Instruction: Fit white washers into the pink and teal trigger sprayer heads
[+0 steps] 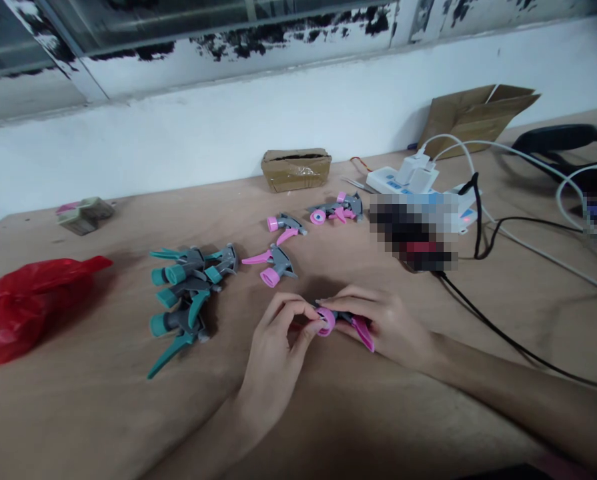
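Observation:
Both my hands meet over the wooden table (103,413) on one pink-and-grey spray trigger head (345,323). My right hand (385,323) grips its grey body, the pink lever sticking out below. My left hand (278,350) pinches the pink ring cap at its end with thumb and fingertips. Just beyond my hands lie three more pink-and-grey trigger heads (274,263), (285,227), (338,210). To the left sits a pile of several teal-and-grey trigger heads (188,293).
A red plastic bag (25,303) lies at the left edge. A taped cardboard box (296,169) and a folded carton (473,113) stand by the white wall. A white power strip (418,183) with chargers and black and white cables (503,333) covers the right side.

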### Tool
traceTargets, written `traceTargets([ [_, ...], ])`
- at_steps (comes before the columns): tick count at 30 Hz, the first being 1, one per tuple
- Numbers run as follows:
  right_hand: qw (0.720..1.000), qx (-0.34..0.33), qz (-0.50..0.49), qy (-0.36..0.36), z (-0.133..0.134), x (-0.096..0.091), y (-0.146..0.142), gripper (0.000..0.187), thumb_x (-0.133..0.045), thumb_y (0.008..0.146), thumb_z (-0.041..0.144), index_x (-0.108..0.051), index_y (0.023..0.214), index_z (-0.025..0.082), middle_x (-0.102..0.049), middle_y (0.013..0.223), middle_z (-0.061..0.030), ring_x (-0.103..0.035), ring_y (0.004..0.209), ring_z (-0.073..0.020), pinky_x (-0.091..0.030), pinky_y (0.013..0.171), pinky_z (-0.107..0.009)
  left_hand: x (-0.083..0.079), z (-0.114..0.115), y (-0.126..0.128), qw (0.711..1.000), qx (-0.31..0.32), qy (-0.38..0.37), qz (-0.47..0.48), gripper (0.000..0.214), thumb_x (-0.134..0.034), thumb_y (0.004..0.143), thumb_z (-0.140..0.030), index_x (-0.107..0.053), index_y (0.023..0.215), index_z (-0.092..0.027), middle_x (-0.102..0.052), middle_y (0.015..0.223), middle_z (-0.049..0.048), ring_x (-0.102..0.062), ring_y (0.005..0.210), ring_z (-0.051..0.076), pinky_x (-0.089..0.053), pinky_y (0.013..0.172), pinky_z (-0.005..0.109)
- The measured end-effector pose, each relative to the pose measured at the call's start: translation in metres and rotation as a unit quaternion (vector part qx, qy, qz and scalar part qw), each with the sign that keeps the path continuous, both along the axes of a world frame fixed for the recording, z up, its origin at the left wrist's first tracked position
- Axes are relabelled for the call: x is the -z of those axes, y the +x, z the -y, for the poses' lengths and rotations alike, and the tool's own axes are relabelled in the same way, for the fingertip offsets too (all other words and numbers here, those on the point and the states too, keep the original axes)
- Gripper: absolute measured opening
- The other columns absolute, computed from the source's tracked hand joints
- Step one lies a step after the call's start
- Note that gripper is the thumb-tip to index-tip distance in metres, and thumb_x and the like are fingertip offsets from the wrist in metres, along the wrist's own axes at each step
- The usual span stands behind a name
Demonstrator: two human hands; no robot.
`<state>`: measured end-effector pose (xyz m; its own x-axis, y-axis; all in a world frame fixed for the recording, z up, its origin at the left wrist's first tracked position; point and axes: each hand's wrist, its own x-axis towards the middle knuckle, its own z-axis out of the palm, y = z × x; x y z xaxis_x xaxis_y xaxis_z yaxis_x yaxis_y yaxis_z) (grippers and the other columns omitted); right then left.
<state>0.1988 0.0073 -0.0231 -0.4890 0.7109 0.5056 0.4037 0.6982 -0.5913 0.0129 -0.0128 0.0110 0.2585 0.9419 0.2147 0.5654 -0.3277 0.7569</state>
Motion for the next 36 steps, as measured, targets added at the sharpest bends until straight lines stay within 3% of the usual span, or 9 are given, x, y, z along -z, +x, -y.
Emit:
traceTargets([
  [12, 0.999, 0.029, 0.01, 0.01, 0.001, 0.002, -0.002, 0.028, -0.059, 0.083, 0.018, -0.061, 0.111, 0.022, -0.066, 0.097, -0.0043, -0.061, 0.088, -0.0168, -0.052, 0.075, -0.032, 0.006, 0.003, 0.0, 0.999, -0.017, 0.023, -0.046, 0.013, -0.047, 0.088, -0.011, -0.052, 0.079, -0.019, -0.049, 0.091, 0.0012, -0.051, 0.087, 0.015, -0.044, 0.079, 0.029],
  [18, 0.988, 0.153, 0.0, 0.026, -0.009, 0.002, 0.009, 0.024, -0.061, 0.082, 0.022, -0.064, 0.105, 0.02, -0.066, 0.096, -0.0059, -0.063, 0.085, -0.0175, -0.053, 0.076, -0.032, 0.003, 0.004, -0.005, 0.994, -0.047, 0.092, -0.026, 0.011, -0.047, 0.087, -0.015, -0.052, 0.079, -0.021, -0.051, 0.093, 0.0017, -0.053, 0.09, 0.015, -0.045, 0.079, 0.027],
  [25, 0.997, 0.076, -0.013, -0.01, -0.007, -0.004, 0.005, 0.023, -0.061, 0.081, 0.023, -0.064, 0.104, 0.022, -0.068, 0.097, -0.0046, -0.064, 0.091, -0.0179, -0.054, 0.077, -0.03, 0.009, -0.005, -0.011, 0.997, -0.06, -0.034, -0.018, 0.007, -0.05, 0.087, -0.027, -0.052, 0.085, -0.021, -0.061, 0.076, -0.0019, -0.059, 0.068, 0.013, -0.047, 0.065, 0.026],
  [29, 0.994, 0.09, -0.036, -0.039, -0.009, -0.004, 0.008, 0.02, -0.061, 0.082, 0.025, -0.064, 0.102, 0.023, -0.068, 0.1, -0.0037, -0.064, 0.095, -0.0187, -0.054, 0.08, -0.031, 0.011, -0.006, -0.012, 0.998, -0.056, -0.024, 0.016, 0.009, -0.052, 0.087, -0.029, -0.054, 0.092, -0.022, -0.063, 0.086, 0.0, -0.062, 0.076, 0.015, -0.051, 0.068, 0.028],
  [36, 0.993, 0.088, -0.046, -0.061, -0.009, -0.004, 0.008, 0.022, -0.061, 0.082, 0.027, -0.063, 0.103, 0.023, -0.068, 0.101, -0.0029, -0.065, 0.092, -0.018, -0.053, 0.081, -0.033, 0.009, -0.007, -0.012, 0.999, -0.036, 0.006, -0.011, 0.011, -0.052, 0.087, -0.026, -0.059, 0.095, -0.023, -0.062, 0.093, 0.0011, -0.061, 0.081, 0.015, -0.053, 0.071, 0.028],
])
